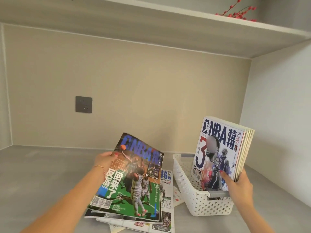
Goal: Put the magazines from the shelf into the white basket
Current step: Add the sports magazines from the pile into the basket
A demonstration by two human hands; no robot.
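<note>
A white perforated basket stands on the grey shelf surface at the right. Several magazines stand upright in it, the front one white with a big red 3. My right hand grips their lower right corner, thumb on the front cover. My left hand holds a dark and green basketball magazine by its left edge, tilted up above a loose pile of magazines lying flat, left of the basket.
A grey wall socket sits on the beige back wall. An upper shelf board hangs overhead with red berry branches on it. The right side wall stands close behind the basket.
</note>
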